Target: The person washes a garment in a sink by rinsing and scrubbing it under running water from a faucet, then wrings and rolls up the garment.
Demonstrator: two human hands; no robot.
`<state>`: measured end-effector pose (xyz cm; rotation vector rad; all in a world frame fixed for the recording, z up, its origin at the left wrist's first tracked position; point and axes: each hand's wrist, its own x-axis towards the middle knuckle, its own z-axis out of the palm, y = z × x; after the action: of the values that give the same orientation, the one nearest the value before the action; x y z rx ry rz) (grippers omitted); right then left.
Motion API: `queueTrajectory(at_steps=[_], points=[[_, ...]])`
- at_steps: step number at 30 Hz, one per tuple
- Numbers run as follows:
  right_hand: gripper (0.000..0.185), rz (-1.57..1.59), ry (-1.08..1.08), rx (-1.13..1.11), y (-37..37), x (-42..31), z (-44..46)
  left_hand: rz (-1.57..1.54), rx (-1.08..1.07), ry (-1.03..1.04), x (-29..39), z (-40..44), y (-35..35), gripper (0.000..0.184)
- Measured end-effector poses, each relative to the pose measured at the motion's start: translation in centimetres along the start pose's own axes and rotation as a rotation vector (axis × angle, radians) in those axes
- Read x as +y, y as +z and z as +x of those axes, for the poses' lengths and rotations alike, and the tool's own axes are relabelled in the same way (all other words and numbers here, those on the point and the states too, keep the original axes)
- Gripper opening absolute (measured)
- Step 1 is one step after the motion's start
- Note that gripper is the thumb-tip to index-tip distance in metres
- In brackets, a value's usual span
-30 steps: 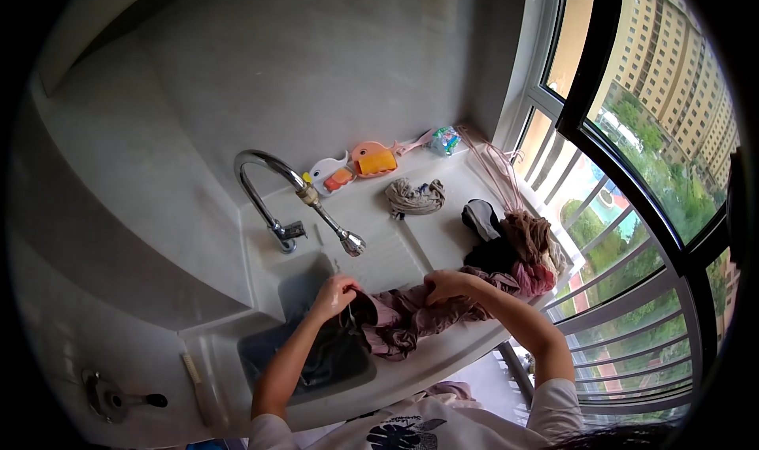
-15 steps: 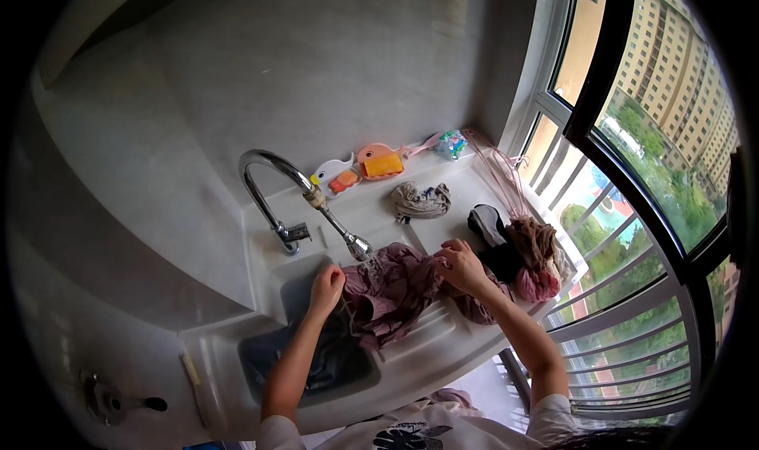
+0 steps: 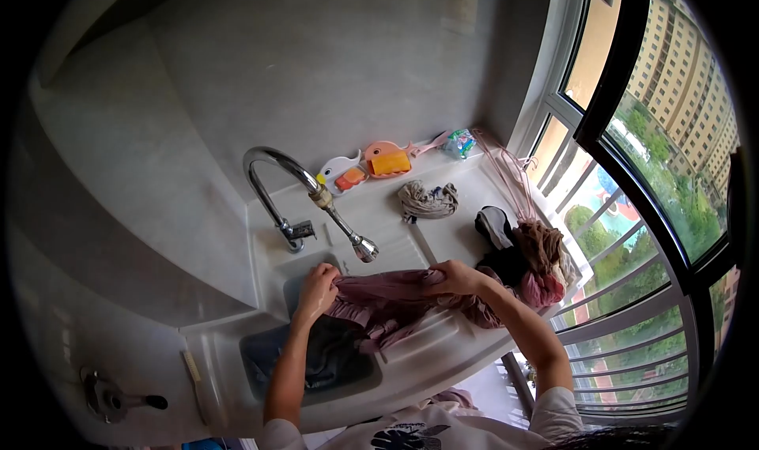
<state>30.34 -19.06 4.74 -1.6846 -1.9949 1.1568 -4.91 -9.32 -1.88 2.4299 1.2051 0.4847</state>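
A mauve garment (image 3: 387, 292) is stretched between my two hands, below the chrome faucet (image 3: 348, 227). My left hand (image 3: 320, 284) is closed on its left end, over the sink basin (image 3: 370, 380). Farther right, my right hand (image 3: 455, 278) pinches its upper edge. The garment hangs in folds over the ribbed washboard slope, and its right part lies bunched beneath my right forearm. Dark cloth (image 3: 332, 353) lies in the basin.
Bundled clothes (image 3: 541, 256) lie on the right side of the counter, a twisted grey cloth (image 3: 428, 200) behind. Soap holders (image 3: 387, 159), a bag (image 3: 459, 143) and pink hangers (image 3: 510, 177) line the back. A brush (image 3: 192, 367) sits at left.
The mauve garment went from bunched on the washboard under the faucet to pulled taut between my hands, nearer the front. My right hand has come down slightly. The view has shifted a little.
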Motion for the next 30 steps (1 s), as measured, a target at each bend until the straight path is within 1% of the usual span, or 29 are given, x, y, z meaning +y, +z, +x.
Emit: queueTrajectory(at_steps=[1, 2, 3, 4, 5, 6, 7, 8, 9, 10, 11, 12, 14, 15, 16, 17, 18, 20, 21, 22, 23, 24, 26, 27, 28, 29, 30], points=[[0.053, -0.003, 0.001, -0.004, -1.0, -0.6, -0.2, -0.251, 0.164, 0.145, -0.5, 0.2, 0.0, 0.027], [0.043, 0.211, -0.047, 0.057, -1.7, -1.1, -0.1, -0.252, 0.168, 0.139, -0.9, 0.6, 0.6, 0.027], [0.033, 0.431, -0.098, 0.119, -1.8, -1.4, 0.1, -0.831, 0.079, -0.129, -1.8, 1.0, 1.6, 0.028], [0.028, 0.692, -0.083, 0.23, -1.3, -1.8, 0.7, -1.393, 0.09, -0.265, -0.6, 1.6, 2.9, 0.029], [0.029, 0.681, -0.027, 0.432, 0.2, -0.2, 3.1, -1.95, 0.194, -0.422, 0.6, 2.2, 4.1, 0.03], [0.031, 0.667, 0.026, 0.636, 2.4, 2.6, 6.5, -2.101, 0.086, -0.579, 2.4, 2.4, 4.4, 0.03], [0.037, 0.468, 0.163, 0.729, 4.4, 4.6, 9.1, -2.049, 0.162, -0.555, 3.4, 3.3, 7.2, 0.035], [0.04, 0.326, 0.186, 0.86, 6.2, 3.1, 9.6, -2.028, 0.259, -0.508, 3.5, 4.1, 11.7, 0.04], [0.036, 0.258, 0.078, 0.981, 9.4, 2.7, 10.7, -2.141, 0.228, -0.618, 6.9, 4.4, 12.6, 0.046], [0.029, 0.018, 0.066, 0.991, 10.0, -1.8, 8.8, -2.137, 0.379, -0.441, 10.6, 4.7, 12.3, 0.045], [0.029, -0.159, -0.027, 0.979, 9.8, -3.9, 7.7, -1.997, 0.449, -0.241, 11.0, 5.0, 15.2, 0.045], [0.031, -0.327, -0.113, 0.949, 10.3, -5.1, 6.7, -1.997, 0.453, -0.259, 11.2, 5.1, 16.7, 0.045], [0.031, -0.474, -0.238, 0.812, 9.0, -5.4, 5.6, -2.176, 0.336, -0.336, 11.7, 5.4, 18.8, 0.043], [0.025, -0.516, -0.267, 0.769, 7.8, -4.5, 5.7, -2.263, 0.266, -0.361, 11.9, 6.0, 19.3, 0.043], [0.022, -0.462, -0.215, 0.714, 6.0, -4.3, 5.4, -2.351, 0.19, -0.376, 12.1, 6.9, 19.5, 0.042], [0.022, -0.397, -0.231, 0.765, 4.7, -2.2, 6.1, -2.44, 0.111, -0.385, 12.3, 7.9, 19.5, 0.041], [0.023, -0.327, -0.248, 0.81, 3.7, 0.3, 7.1, -2.26, 0.037, -0.722, 12.3, 7.9, 17.0, 0.04], [0.029, 0.198, 0.179, 0.699, 2.0, 3.4, 7.5, -2.05, -0.089, -0.691, 10.2, 6.5, 13.5, 0.04], [0.034, 0.156, 0.13, 0.833, 2.7, 5.9, 8.4, -2.147, -0.104, -0.634, 6.8, 5.7, 14.3, 0.036], [0.034, 0.156, 0.125, 0.838, 3.1, 5.5, 8.3, -2.1, 0.058, -0.38, 5.5, 5.1, 12.8, 0.04], [0.031, 0.181, 0.136, 0.81, 4.2, 4.0, 8.1, -2.166, 0.173, -0.307, 4.7, 4.7, 11.6, 0.039], [0.028, 0.207, 0.152, 0.774, 6.0, 2.0, 7.6, -2.181, 0.249, -0.387, 4.2, 4.6, 10.9, 0.04], [0.019, -0.079, -0.004, 0.725, 10.1, -3.2, 6.7, -2.347, 0.065, -0.335, 4.2, 4.6, 10.3, 0.042], [0.019, -0.175, -0.105, 0.743, 12.7, -5.8, 5.9, -2.257, 0.074, -0.283, 4.6, 4.8, 11.4, 0.049], [0.021, -0.272, -0.206, 0.759, 14.7, -7.5, 5.1, -2.21, 0.127, -0.312, 5.5, 5.4, 12.0, 0.052], [0.023, -0.309, -0.358, 0.763, 15.5, -8.2, 4.5, -2.161, 0.178, -0.343, 6.6, 6.0, 12.4, 0.055], [0.025, -0.347, -0.51, 0.764, 15.9, -8.5, 4.3, -2.214, 0.172, -0.478, 7.7, 6.4, 11.2, 0.057]])
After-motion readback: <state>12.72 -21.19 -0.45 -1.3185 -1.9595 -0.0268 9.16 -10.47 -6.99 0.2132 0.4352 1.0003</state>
